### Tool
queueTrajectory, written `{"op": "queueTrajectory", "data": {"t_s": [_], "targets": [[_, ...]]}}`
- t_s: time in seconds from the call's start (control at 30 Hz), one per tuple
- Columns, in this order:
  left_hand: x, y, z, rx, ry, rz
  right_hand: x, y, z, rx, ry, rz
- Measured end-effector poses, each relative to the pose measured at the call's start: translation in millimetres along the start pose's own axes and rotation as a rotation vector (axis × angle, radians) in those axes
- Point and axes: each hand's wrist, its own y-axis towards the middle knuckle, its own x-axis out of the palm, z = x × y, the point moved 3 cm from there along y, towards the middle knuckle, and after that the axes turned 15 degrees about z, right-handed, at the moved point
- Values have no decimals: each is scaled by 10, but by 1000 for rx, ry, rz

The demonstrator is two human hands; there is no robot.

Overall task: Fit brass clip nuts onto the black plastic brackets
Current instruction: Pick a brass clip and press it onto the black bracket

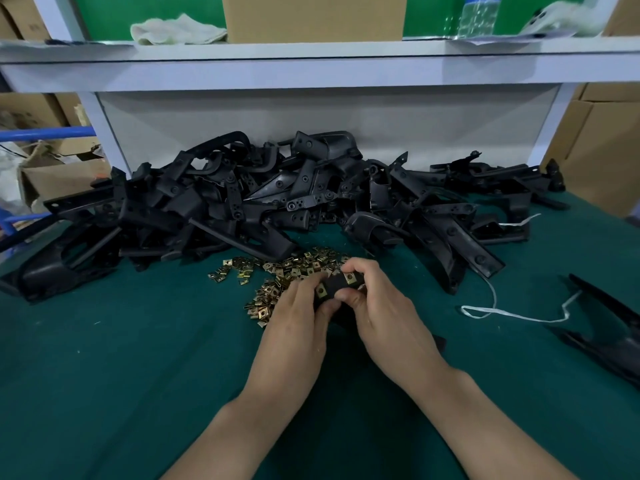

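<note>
Both hands hold one black plastic bracket [335, 288] over the green table, just in front of a loose heap of brass clip nuts [277, 271]. My left hand [298, 317] grips the bracket's left side, fingers curled by a brass clip nut [322, 289] sitting on it. My right hand [377, 306] grips the right side, its fingers curled over the top beside a second clip nut [349, 279] on the bracket. Most of the bracket is hidden under my hands.
A big pile of black brackets [277, 199] fills the back of the green table [121, 358] against a white shelf frame [311, 74]. A long black part [609, 327] and a white string [498, 310] lie at the right. Cardboard boxes stand around.
</note>
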Motion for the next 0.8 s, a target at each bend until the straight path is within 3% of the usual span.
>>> {"op": "queueTrajectory", "data": {"t_s": [0.27,0.5,0.8], "targets": [[-58,24,-22,106,263,43,40,-12,-44,-141,-160,-15],[-55,32,-66,167,293,109,38,-7,-27,-137,-151,6],[-33,39,-207,163,343,-52,-68,16,65,-77,-204,138]]}}
